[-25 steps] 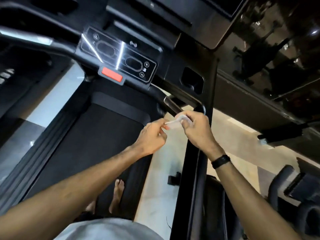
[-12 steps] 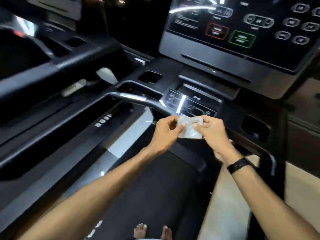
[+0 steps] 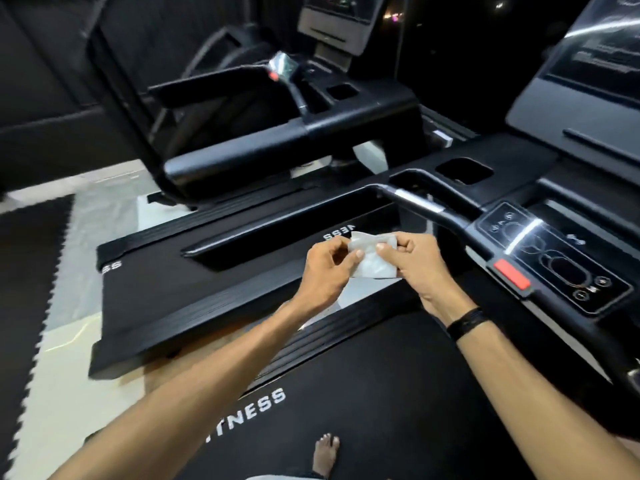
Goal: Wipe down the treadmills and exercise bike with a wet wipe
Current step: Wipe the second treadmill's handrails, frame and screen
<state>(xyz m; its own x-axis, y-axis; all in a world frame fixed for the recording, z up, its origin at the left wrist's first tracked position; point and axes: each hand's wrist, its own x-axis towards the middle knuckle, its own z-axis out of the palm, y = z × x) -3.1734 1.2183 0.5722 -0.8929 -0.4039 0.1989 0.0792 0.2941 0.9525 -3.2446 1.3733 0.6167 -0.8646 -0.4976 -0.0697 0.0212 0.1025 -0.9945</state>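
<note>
Thumb and forefinger of the left hand (image 3: 325, 271) are pinching the left edge of the wet wipe (image 3: 372, 256); the fingers of the right hand (image 3: 414, 263) are pinching its right edge, other fingers curled. The wipe is hanging between both hands, in the air above the side rail of the treadmill (image 3: 363, 393). Judged thin, limp, light and damp, likely to cling or tear; opposite edges are offering the safest hold for spreading it. The handlebar (image 3: 426, 206) is lying just beyond.

Wet wipe (image 3: 373, 258) thin white cloth; control panel (image 3: 554, 261) glossy black.
</note>
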